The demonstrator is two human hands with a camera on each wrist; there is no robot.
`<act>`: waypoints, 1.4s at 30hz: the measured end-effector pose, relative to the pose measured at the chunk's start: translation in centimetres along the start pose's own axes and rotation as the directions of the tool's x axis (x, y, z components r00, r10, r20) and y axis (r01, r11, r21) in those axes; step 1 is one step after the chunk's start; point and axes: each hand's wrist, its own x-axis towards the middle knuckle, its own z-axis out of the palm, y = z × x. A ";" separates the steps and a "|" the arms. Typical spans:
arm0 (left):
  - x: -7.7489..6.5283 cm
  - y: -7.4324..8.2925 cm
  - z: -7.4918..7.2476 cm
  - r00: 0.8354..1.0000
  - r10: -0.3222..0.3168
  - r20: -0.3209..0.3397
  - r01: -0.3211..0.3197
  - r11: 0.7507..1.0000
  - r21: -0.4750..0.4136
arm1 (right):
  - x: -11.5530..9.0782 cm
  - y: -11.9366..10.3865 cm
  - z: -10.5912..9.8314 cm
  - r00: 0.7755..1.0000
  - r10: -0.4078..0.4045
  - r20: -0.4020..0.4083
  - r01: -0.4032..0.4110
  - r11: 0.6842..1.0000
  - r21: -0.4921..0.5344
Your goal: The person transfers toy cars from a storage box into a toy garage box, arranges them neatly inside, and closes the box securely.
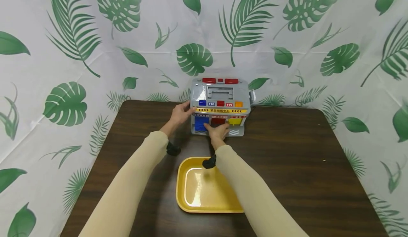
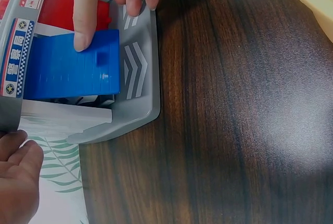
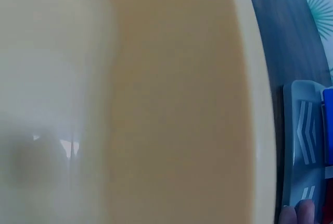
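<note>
A grey toy emergency station (image 1: pixel 220 93) with red, blue and yellow garage doors stands at the table's back edge. My left hand (image 1: pixel 181 113) grips its left side, thumb at the front edge; in the left wrist view only curled fingers (image 2: pixel 21 156) show beside the wall. My right hand (image 1: pixel 218 132) is before the doors, its thumb (image 2: pixel 86 26) straight and touching the blue door (image 2: pixel 73 67). That door tilts outward, and a dark and white thing, unclear in kind, shows through the gap beside it. Only fingertips of the right hand appear in the right wrist view.
A yellow tray (image 1: pixel 179 187) lies on the dark wooden table (image 1: pixel 287 166) beneath my right forearm. Behind the table hangs a white cloth (image 1: pixel 153 67) with green leaf prints. A pale part (image 1: pixel 253 96) juts from the station's right side.
</note>
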 end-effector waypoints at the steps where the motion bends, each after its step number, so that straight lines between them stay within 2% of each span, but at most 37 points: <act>1: 0.0 0.0 0.1 1.000 0.003 -0.001 -0.003 1.000 0.000 | 0.1 0.0 0.0 1.000 -0.001 -0.007 0.001 1.000 -0.009; 11: 0.1 0.3 0.3 1.000 0.013 -0.004 -0.013 1.000 0.006 | 0.7 0.1 0.3 0.998 -0.008 -0.064 0.004 0.998 -0.058; 19: 0.0 0.3 0.2 1.000 0.015 0.000 -0.015 1.000 0.028 | 1.0 0.2 0.5 0.995 -0.007 -0.099 -0.009 0.988 -0.156; 28: -0.2 0.0 0.1 1.000 0.005 -0.008 -0.005 1.000 0.018 | 0.7 0.4 0.9 0.996 -0.001 -0.094 -0.016 0.984 -0.179; 42: -0.3 0.3 0.1 1.000 -0.010 -0.020 0.010 1.000 0.027 | 1.0 0.5 1.4 0.990 0.009 -0.138 -0.040 0.974 -0.224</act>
